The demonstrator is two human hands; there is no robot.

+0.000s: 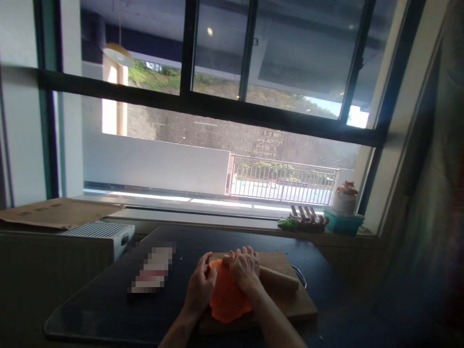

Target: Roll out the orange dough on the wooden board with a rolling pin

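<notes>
A flat, rounded sheet of orange dough (229, 300) lies on a wooden cutting board (300, 307). Across the dough's far side and the board runs a wooden rolling pin (279, 278), slanting down to the right. My right hand (246, 268) rests over the pin's left part, fingers over the top and pointing away from me. At the dough's left edge is my left hand (201, 282), its thumb and fingers apart and slightly curved; whether it presses on the dough is unclear. A metal handle (300, 276) shows at the board's right side.
The board sits on a dark table (108, 309). A blurred-out item (152, 270) lies on its left part. Brown paper (54, 212) covers a white slatted unit (121, 237) at left. On the windowsill stand a teal box (344, 221) and a striped rack-like object (306, 218).
</notes>
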